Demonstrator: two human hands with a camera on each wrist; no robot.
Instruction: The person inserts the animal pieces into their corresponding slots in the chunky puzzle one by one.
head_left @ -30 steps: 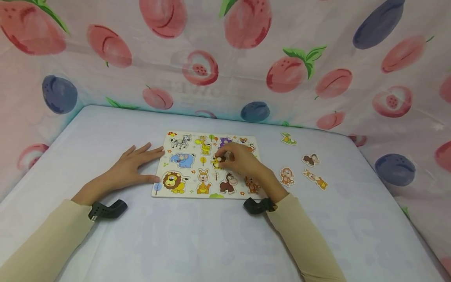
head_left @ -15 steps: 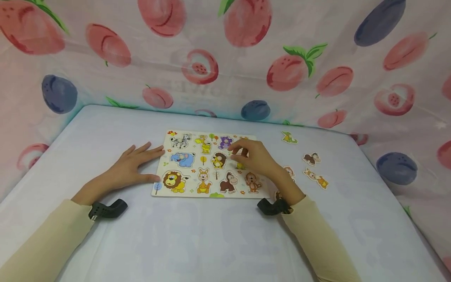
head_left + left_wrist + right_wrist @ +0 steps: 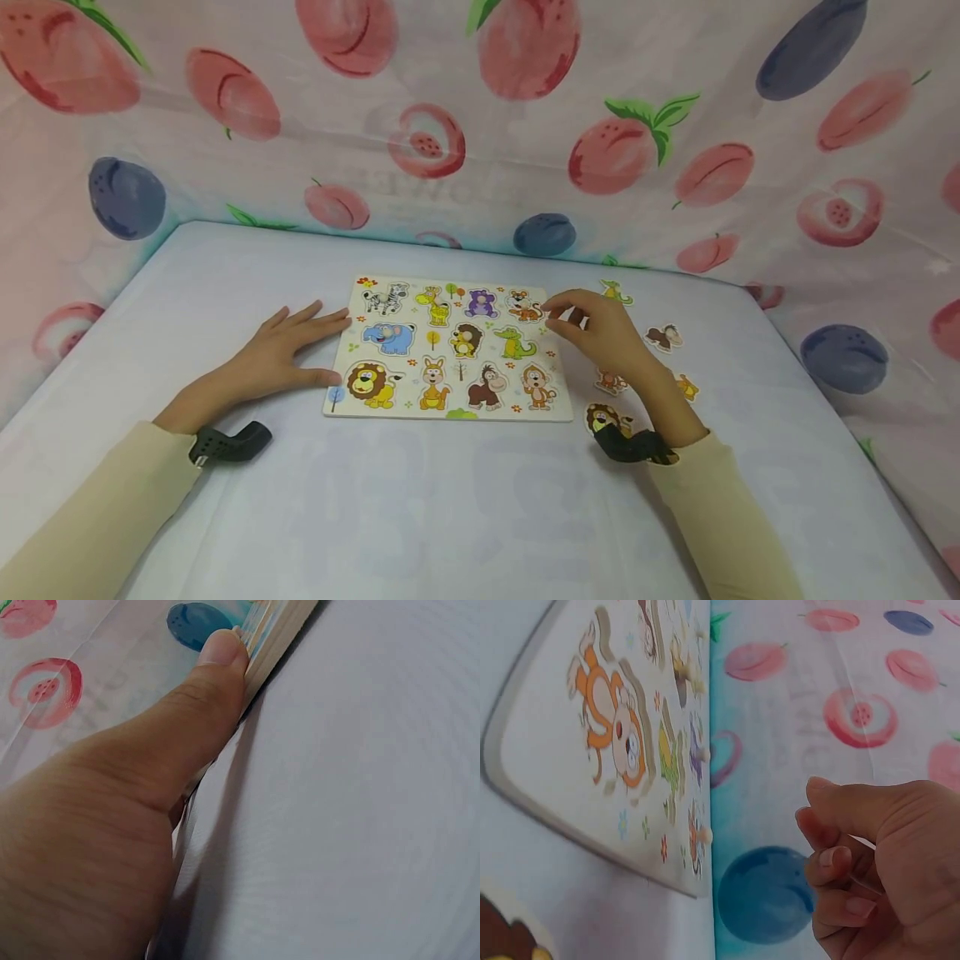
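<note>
From afar I watch the right hand (image 3: pixel 602 333), fingers narrow and empty, loose crocodile piece (image 3: pixel 617 292) just beyond its knuckles; the left hand (image 3: pixel 272 354), spread, touches the board (image 3: pixel 489 357).

Through the right wrist camera I see the right hand (image 3: pixel 892 862) at lower right, its fingers loosely bent and apart from the animal puzzle board (image 3: pixel 544 742) on the left. An orange monkey outline (image 3: pixel 604 697) faces me on the board, with small knobs beyond it along the far side. A brown-and-yellow cut-out (image 3: pixel 499 926) pokes into the near corner on the tabletop (image 3: pixel 622 915). Behind the hand hangs fruit-print cloth (image 3: pixel 780 701), blue plum included.
</note>
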